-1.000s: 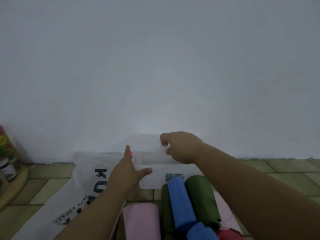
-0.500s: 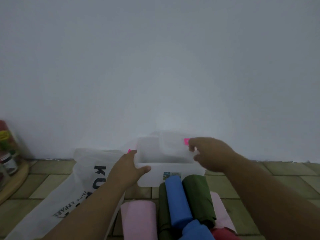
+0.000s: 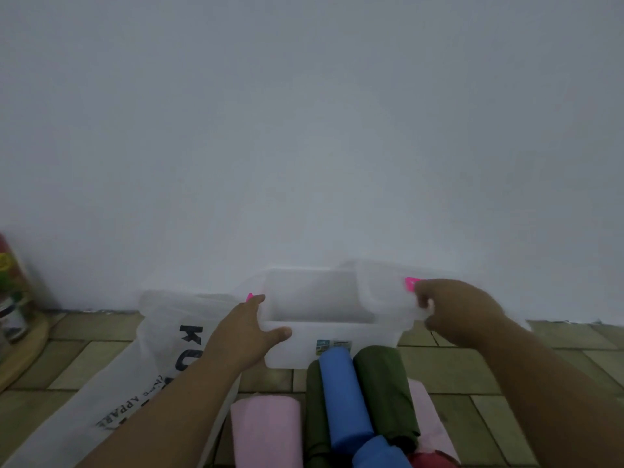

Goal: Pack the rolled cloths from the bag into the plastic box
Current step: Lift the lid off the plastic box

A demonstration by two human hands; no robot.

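A translucent white plastic box [image 3: 358, 349] stands on the tiled floor against the wall, open at the top. My left hand [image 3: 241, 329] grips its left rim. My right hand [image 3: 452, 312] holds the clear lid [image 3: 378, 292], lifted off and over the box's right end. In front of the box lie rolled cloths: a pink roll [image 3: 266, 430], a blue roll [image 3: 344, 396], a dark green roll [image 3: 385, 390], a second blue roll [image 3: 378, 454] and a red one [image 3: 432, 462] at the bottom edge. A white printed bag [image 3: 135, 376] lies flat to the left.
A plain white wall [image 3: 310, 130] rises right behind the box. At the far left a round wooden tray [image 3: 20, 352] holds jars and a red can [image 3: 10, 268]. The floor is greenish tile [image 3: 557, 359].
My right hand has lifted the lid off the box and carried it to the right. My left hand has stayed on the box's left rim.
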